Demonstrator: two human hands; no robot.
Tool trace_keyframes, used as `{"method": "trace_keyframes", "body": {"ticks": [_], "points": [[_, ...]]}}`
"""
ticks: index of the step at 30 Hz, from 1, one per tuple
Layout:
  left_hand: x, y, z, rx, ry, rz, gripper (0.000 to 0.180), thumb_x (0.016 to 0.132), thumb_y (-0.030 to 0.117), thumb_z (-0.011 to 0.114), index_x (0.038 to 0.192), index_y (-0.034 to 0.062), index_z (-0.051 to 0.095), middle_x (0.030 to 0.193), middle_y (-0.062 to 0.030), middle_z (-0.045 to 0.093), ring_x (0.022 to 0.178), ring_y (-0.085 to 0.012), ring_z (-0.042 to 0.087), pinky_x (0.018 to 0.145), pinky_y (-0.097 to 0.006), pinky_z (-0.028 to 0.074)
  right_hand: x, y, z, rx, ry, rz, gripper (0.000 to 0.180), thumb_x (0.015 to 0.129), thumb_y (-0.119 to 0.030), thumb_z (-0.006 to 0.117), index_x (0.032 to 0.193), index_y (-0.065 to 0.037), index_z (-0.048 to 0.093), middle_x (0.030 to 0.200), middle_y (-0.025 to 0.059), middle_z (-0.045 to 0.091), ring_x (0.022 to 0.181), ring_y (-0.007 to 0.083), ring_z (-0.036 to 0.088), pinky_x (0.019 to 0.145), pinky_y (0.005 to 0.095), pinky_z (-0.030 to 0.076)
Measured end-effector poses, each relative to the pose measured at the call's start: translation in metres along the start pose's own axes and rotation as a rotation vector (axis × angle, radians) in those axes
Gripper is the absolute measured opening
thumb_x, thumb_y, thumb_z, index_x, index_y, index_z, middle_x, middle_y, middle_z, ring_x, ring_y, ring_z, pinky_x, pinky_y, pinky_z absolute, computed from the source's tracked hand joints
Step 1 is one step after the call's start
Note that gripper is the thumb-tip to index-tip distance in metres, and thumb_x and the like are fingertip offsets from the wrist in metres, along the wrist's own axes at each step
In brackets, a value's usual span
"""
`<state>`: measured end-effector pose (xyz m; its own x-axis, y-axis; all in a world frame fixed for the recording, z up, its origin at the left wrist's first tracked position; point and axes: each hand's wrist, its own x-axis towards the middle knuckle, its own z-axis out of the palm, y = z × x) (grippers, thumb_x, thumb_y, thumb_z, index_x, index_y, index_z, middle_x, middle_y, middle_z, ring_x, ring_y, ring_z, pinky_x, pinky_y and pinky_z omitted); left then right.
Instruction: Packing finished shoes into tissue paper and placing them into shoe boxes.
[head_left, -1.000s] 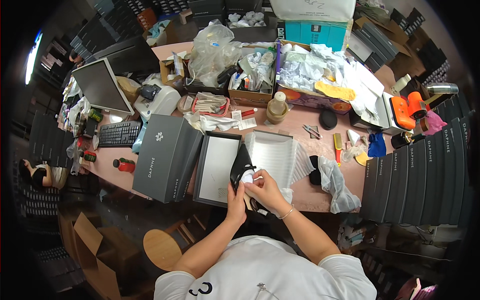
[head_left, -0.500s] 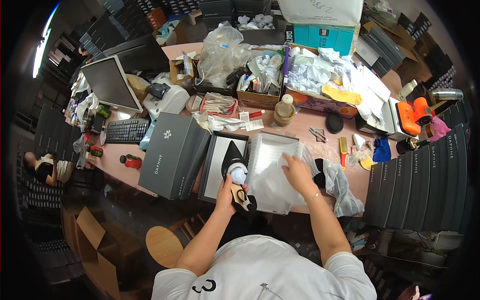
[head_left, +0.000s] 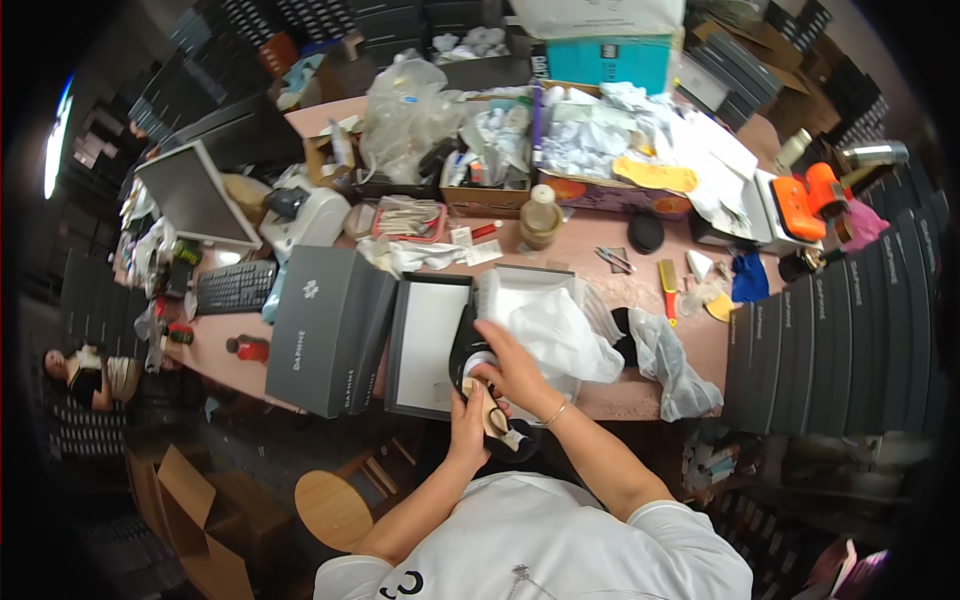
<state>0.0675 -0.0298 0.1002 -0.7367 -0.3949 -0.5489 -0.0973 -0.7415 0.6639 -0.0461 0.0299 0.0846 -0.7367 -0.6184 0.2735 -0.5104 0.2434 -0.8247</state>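
Note:
A black pointed shoe (head_left: 496,421) with a beige insole is held at the front edge of the table. My left hand (head_left: 466,428) is closed around its side near the heel. Across the front of the shoe lies my right hand (head_left: 518,372), its thumb bent at the opening, beside a bit of white stuffing; some fingertips are hidden. Behind the hands is an open grey shoebox (head_left: 432,335) with a white inside. Right of it, crumpled white tissue paper (head_left: 562,335) lies over a tray-like box part (head_left: 525,283).
A closed grey shoebox (head_left: 325,330) stands at the left. To the right are a clear plastic bag (head_left: 668,368) by something black, a yellow-handled brush (head_left: 668,290) and stacked shoeboxes (head_left: 830,350). Paper-filled cartons (head_left: 610,195) line the back; a wooden stool (head_left: 333,510) stands below.
My right hand has moved left from the tissue paper onto the shoe. The tissue now lies bunched up. The shoe has shifted slightly toward me, and the whole view has moved a little.

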Motion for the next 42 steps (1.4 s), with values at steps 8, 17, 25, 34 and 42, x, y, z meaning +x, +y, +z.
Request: {"method": "trace_keyframes", "body": {"ticks": [8, 17, 25, 34, 42], "points": [[0.049, 0.045, -0.036, 0.257, 0.007, -0.063, 0.033, 0.097, 0.032, 0.049, 0.117, 0.0054, 0.047, 0.087, -0.0071, 0.058, 0.066, -0.0175, 0.061, 0.054, -0.029, 0.053, -0.004, 0.0, -0.091, 0.101, 0.003, 0.099, 0.063, 0.08, -0.019, 0.071, 0.134, -0.004, 0.043, 0.135, 0.0211, 0.046, 0.114, 0.0358, 0.053, 0.097, 0.0393, 0.042], [0.055, 0.016, -0.007, 0.669, -0.22, 0.505, 0.031, 0.09, 0.013, 0.062, 0.116, -0.0016, 0.057, 0.1, -0.0082, 0.061, 0.09, -0.0147, 0.059, 0.082, -0.029, 0.048, -0.236, 0.281, -0.245, -0.652, -0.093, 0.792, 0.053, 0.074, -0.021, 0.074, 0.114, 0.007, 0.055, 0.11, 0.0271, 0.06, 0.101, 0.0415, 0.057, 0.089, 0.0422, 0.044], [-0.032, -0.012, 0.042, 1.118, -0.716, 0.649, 0.106, 0.071, 0.037, 0.079, 0.147, 0.0026, 0.013, 0.147, -0.0222, 0.025, 0.135, -0.0372, 0.029, 0.112, -0.042, 0.024, -0.08, -0.005, -0.166, 0.391, 0.17, 0.697, 0.037, 0.097, -0.027, 0.05, 0.107, 0.007, 0.059, 0.097, 0.0085, 0.062, 0.082, 0.0186, 0.059, 0.069, 0.032, 0.048], [-0.001, 0.033, 0.01, 0.099, -0.083, 0.265, 0.048, 0.098, 0.034, 0.049, 0.129, -0.0028, 0.048, 0.119, -0.0133, 0.059, 0.106, -0.0237, 0.059, 0.094, -0.034, 0.046, -0.018, -0.089, -0.078, -0.29, -0.106, -0.266, 0.015, 0.071, -0.012, 0.072, 0.076, -0.005, 0.059, 0.075, 0.0136, 0.052, 0.067, 0.0315, 0.054, 0.055, 0.039, 0.042], [0.0, 0.054, -0.034, 0.095, -0.373, 0.326, 0.05, 0.098, 0.029, 0.046, 0.137, -0.0006, 0.036, 0.128, -0.0151, 0.052, 0.112, -0.0259, 0.055, 0.097, -0.034, 0.045, 0.007, -0.094, -0.133, -0.089, -0.034, -0.205, 0.019, 0.081, -0.016, 0.068, 0.094, -0.003, 0.063, 0.101, 0.0129, 0.064, 0.092, 0.0283, 0.061, 0.083, 0.0372, 0.048]]}}
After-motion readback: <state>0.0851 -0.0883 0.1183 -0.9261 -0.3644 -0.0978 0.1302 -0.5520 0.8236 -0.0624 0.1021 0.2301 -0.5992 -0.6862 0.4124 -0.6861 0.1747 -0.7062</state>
